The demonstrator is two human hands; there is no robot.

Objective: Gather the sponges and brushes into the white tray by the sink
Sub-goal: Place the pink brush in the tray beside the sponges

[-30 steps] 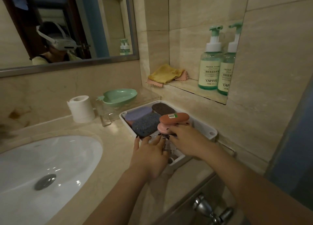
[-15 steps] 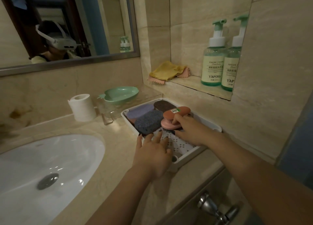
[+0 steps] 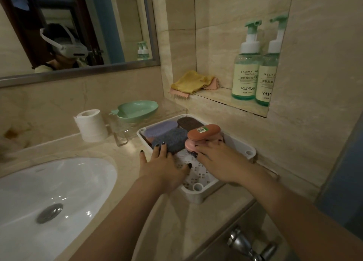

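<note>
The white tray [image 3: 249,152] sits on the counter right of the sink. Inside lie a purple sponge [image 3: 160,130], a grey-blue sponge [image 3: 173,137] and a dark brown sponge [image 3: 189,123]. A pink brush [image 3: 204,132] with a barcode sticker on its handle stands in the tray's middle. My right hand [image 3: 220,160] grips the brush at its base, fingers around it. My left hand [image 3: 163,166] lies flat over the tray's left rim, fingers spread, fingertips touching the grey-blue sponge.
A white sink basin [image 3: 49,197] is at the left. A toilet roll [image 3: 91,125] and a green dish [image 3: 137,110] on a clear stand are behind the tray. Two soap bottles [image 3: 246,74] and a yellow cloth [image 3: 191,81] sit in the wall niche.
My right hand has lowered the pink brush further into the tray. My left hand has slid forward onto the tray's rim and the grey-blue sponge.
</note>
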